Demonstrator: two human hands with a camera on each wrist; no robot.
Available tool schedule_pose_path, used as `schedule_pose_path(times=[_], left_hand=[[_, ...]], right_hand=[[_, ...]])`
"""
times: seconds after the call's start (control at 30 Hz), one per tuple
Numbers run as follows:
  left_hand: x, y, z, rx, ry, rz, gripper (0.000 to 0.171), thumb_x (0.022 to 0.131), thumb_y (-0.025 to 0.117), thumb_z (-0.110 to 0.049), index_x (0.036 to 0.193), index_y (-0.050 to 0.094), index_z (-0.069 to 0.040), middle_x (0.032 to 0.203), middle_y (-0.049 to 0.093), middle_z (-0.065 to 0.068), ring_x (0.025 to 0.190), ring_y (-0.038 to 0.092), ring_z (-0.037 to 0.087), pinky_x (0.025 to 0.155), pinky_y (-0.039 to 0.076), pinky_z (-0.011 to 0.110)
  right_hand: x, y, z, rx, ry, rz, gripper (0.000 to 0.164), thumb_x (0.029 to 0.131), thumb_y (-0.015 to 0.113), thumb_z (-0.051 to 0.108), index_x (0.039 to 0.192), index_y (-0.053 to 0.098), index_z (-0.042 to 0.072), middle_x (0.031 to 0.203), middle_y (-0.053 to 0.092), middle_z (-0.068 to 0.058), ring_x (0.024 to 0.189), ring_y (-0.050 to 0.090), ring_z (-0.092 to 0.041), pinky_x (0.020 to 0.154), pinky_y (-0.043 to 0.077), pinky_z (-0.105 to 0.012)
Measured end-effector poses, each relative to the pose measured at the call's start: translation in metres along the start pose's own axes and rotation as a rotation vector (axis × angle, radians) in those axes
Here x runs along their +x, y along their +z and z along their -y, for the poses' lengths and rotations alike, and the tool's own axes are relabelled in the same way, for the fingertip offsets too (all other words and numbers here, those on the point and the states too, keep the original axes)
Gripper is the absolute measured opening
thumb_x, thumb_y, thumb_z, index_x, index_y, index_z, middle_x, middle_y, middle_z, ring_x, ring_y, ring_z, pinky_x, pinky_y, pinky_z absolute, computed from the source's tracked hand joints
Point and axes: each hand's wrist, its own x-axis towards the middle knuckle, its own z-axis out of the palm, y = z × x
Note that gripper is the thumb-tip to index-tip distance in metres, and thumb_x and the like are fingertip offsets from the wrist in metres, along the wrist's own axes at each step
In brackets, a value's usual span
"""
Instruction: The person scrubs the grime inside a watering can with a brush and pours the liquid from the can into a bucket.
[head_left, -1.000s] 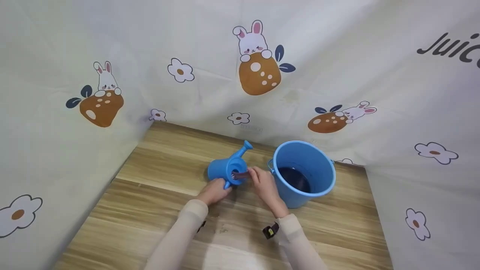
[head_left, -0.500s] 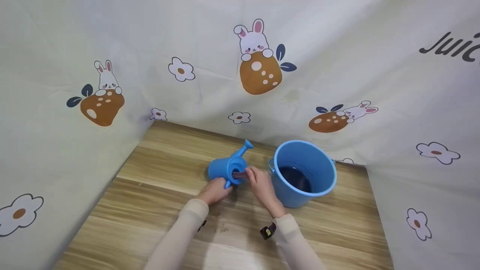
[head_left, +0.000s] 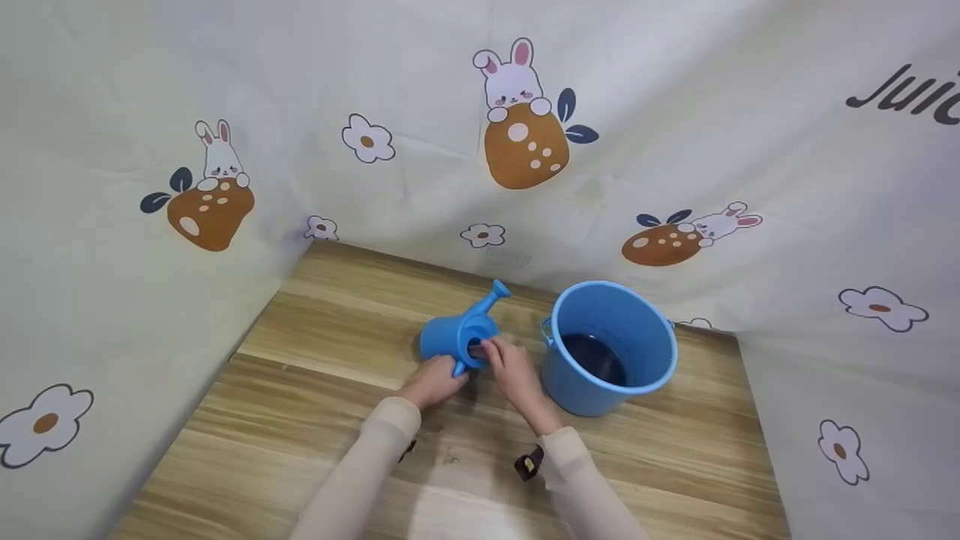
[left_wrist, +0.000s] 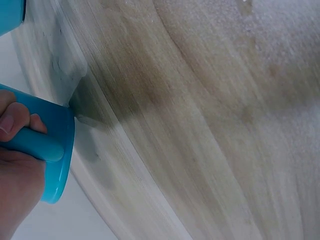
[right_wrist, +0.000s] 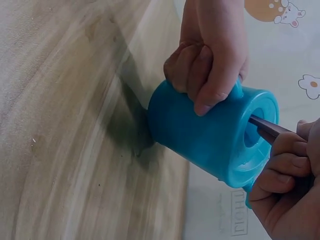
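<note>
A small blue watering can (head_left: 444, 337) lies tilted over the wooden surface, its mouth facing right and its spout pointing away. My left hand (head_left: 435, 381) grips the can's handle (left_wrist: 37, 145), fingers curled around it in the left wrist view. Between the fingers of my right hand (head_left: 516, 371) is the dark brown handle of a brush (right_wrist: 267, 127). The brush reaches into the can's opening, so its bristled end is hidden inside. In the right wrist view, my right hand is close to the can's rim.
A large blue bucket (head_left: 559, 375) stands right of my right hand, with dark liquid-looking contents at its bottom. Wet marks show on the wood-grain surface (head_left: 330, 300). A pale cloth with rabbit prints (head_left: 420, 195) walls the back and sides.
The brush has gone deeper into the watering can; its bristles showed at the mouth a second ago. My right hand has moved left toward the can, while my left hand keeps its grip.
</note>
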Motion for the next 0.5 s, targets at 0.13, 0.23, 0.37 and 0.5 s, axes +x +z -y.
schedule_pose_path(times=[0.13, 0.23, 0.37, 0.5], left_hand=[[0.0008, 0.0009, -0.0001, 0.004, -0.008, 0.002, 0.035, 0.092, 0.057, -0.021, 0.064, 0.036, -0.019, 0.059, 0.033, -0.007, 0.056, 0.038, 0.011, 0.057, 0.033, 0.027], [0.0005, 0.0008, -0.0010, -0.002, -0.027, 0.013, 0.034, 0.093, 0.057, -0.022, 0.065, 0.038, -0.019, 0.060, 0.035, -0.007, 0.057, 0.039, 0.012, 0.058, 0.034, 0.027], [-0.0008, -0.0003, -0.0026, -0.009, -0.042, 0.020, 0.034, 0.093, 0.057, -0.023, 0.066, 0.038, -0.019, 0.061, 0.036, -0.006, 0.057, 0.040, 0.012, 0.058, 0.034, 0.027], [-0.0008, -0.0008, -0.0021, -0.006, -0.040, 0.013, 0.035, 0.093, 0.057, -0.023, 0.064, 0.038, -0.019, 0.059, 0.035, -0.007, 0.055, 0.038, 0.011, 0.056, 0.033, 0.026]], right_hand=[[0.0006, 0.0001, -0.0007, 0.017, 0.014, 0.018, 0.030, 0.105, 0.048, 0.026, 0.084, 0.063, 0.010, 0.064, 0.038, 0.007, 0.057, 0.039, -0.009, 0.057, 0.038, -0.024], [0.0002, -0.0003, -0.0016, 0.023, 0.026, 0.030, 0.029, 0.105, 0.048, 0.027, 0.087, 0.065, 0.010, 0.064, 0.039, 0.007, 0.057, 0.039, -0.008, 0.058, 0.038, -0.023], [-0.0010, -0.0019, -0.0018, 0.025, 0.027, 0.027, 0.028, 0.104, 0.049, 0.025, 0.088, 0.065, 0.010, 0.063, 0.039, 0.007, 0.056, 0.039, -0.008, 0.058, 0.039, -0.024], [-0.0026, -0.0061, -0.0014, 0.027, 0.015, 0.008, 0.029, 0.105, 0.048, 0.025, 0.095, 0.069, 0.008, 0.066, 0.051, 0.003, 0.063, 0.049, -0.010, 0.066, 0.049, -0.029]])
